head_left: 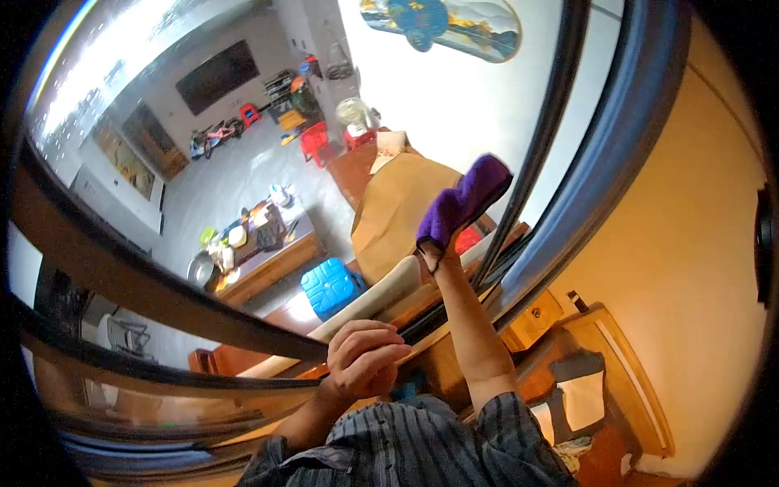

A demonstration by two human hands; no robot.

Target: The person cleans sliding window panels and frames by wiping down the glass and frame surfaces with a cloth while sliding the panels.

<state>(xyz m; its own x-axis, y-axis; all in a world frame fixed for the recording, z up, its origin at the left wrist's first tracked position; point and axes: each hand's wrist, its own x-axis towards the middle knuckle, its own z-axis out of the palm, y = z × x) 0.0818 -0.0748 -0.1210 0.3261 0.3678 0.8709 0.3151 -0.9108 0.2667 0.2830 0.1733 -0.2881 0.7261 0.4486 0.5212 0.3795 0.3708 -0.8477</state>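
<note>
My right hand (462, 203) reaches forward through the window opening, inside a purple cloth mitt (479, 185) with dark edging at the wrist. The mitt hides the fingers, and it is beside the upright dark window frame (531, 146). Lower and to the left, my left hand (365, 353) is closed, with its fingers curled over the end of the dark sliding window frame (276, 333). Under that hand the window track (426, 323) runs along the sill.
Beyond the window are a brown-covered table (398, 203), a blue case (331, 288) and a low table (272, 257) crowded with items. Red stools (314, 143) and a fan (354, 114) are farther back. On my side, a wooden headboard (637, 381) stands at the right.
</note>
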